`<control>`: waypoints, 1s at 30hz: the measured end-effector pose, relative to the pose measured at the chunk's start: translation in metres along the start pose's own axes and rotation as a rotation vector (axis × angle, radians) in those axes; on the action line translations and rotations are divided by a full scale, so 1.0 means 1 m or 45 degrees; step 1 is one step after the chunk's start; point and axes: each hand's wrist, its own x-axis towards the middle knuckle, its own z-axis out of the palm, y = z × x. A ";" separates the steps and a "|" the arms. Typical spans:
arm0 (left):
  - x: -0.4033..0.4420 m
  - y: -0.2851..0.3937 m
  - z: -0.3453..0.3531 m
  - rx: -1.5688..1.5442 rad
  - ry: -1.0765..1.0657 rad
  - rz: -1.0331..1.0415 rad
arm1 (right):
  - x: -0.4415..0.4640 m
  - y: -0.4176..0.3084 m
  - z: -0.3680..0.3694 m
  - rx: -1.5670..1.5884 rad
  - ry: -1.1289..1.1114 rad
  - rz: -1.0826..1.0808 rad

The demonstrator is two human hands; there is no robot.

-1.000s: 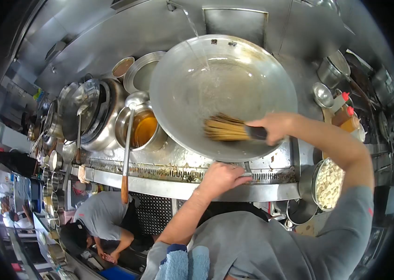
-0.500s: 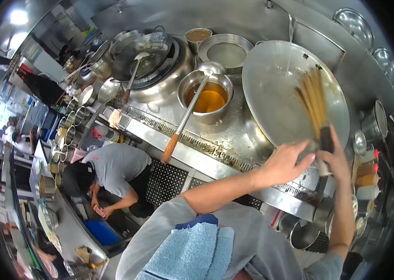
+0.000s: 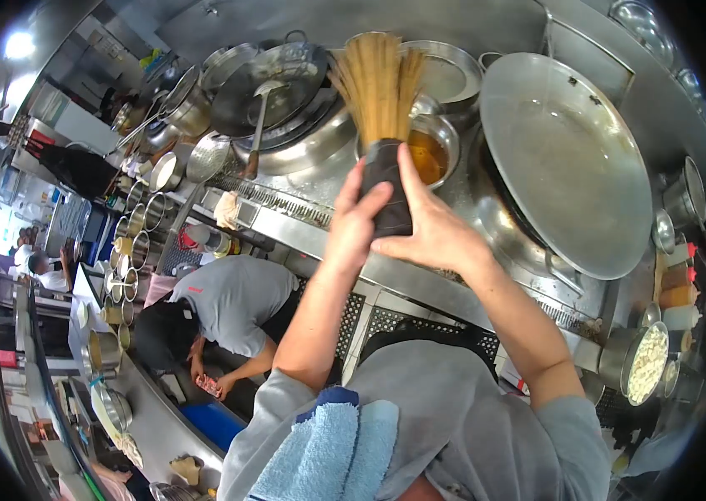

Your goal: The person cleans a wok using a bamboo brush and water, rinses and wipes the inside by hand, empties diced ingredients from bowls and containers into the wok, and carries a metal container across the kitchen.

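Brush with long, straw-coloured bristles is held up over the stove counter, its bristles pointing away from the wearer, in front of a pot of amber liquid. Both hands are closed around its dark wrapped handle: the left hand on one side, the right hand on the other. Well to the right is a large, pale metal wok. This looks like a handling step, with the brush being steadied or adjusted away from the wok; the next move seems to call for a firm grip and clearance from the pot. Half a second earlier, the brush was over the wok, gripped by the right hand alone, while the left hand was open nearby.
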 end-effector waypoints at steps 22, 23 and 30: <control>0.078 -0.051 -0.300 0.750 0.189 -0.602 | -0.231 0.031 -0.071 0.291 0.528 0.793; 0.078 -0.051 -0.299 0.767 0.224 -0.580 | -0.244 0.033 -0.069 0.324 0.583 0.830; 0.114 -0.033 -0.314 2.320 0.094 -0.567 | -0.327 0.066 -0.053 0.206 0.723 1.044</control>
